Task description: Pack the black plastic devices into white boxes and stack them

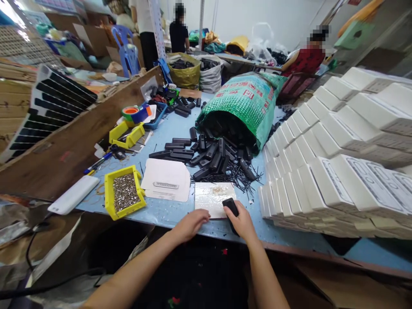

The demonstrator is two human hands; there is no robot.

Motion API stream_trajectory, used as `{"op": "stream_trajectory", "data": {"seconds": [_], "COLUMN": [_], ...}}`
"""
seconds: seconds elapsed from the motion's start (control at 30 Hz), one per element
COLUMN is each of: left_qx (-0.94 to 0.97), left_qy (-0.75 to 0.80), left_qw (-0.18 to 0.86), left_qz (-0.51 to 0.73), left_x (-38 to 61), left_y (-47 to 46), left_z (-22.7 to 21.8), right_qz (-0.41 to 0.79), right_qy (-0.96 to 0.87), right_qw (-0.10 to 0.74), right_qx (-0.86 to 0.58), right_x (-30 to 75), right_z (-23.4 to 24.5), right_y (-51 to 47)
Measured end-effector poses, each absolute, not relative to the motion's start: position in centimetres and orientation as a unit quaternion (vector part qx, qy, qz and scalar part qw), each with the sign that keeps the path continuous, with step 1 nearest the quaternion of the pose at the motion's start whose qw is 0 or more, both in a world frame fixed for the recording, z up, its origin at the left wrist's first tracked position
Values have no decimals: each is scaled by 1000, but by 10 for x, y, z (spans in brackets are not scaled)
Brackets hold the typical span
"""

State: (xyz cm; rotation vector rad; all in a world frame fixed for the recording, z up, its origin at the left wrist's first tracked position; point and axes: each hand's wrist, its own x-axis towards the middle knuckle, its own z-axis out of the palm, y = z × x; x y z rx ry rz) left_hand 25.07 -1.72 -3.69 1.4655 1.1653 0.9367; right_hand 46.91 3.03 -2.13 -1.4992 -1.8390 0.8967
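My right hand is closed around a black oblong plastic housing, which stands tilted at the right edge of a small white board. Glossy patches and a brownish smear show on the board. At its near left corner rests my left hand, fingers curled and pressed together; whatever they may hold is hidden. Beyond the board lie a heap of similar black housings and many thin black strips. A white card with a printed drawing lies left of the board.
A yellow bin of small metal parts stands left, near a white oblong case. Housings spill from a green woven sack. White boxes are stacked high at right. A wooden board edges the blue table. Other people are in the background.
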Motion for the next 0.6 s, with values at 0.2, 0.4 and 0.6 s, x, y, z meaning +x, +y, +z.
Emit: {"op": "stream_trajectory", "data": {"seconds": [0.2,0.4,0.6], "left_qx": [729,632,479], "left_qy": [425,446,516], "left_qw": [444,522,536], "left_qz": [301,358,465], "left_x": [238,221,229], "left_y": [-7,10,-1], "left_z": [-48,-38,-22], "right_qz": [315,310,570], "right_qy": [-690,-663,-420], "right_qw": [286,315,517], "right_qx": [-585,-604,-482], "right_x": [454,423,434], "right_z": [-44,-46,-9], "right_y": [20,20,21]}}
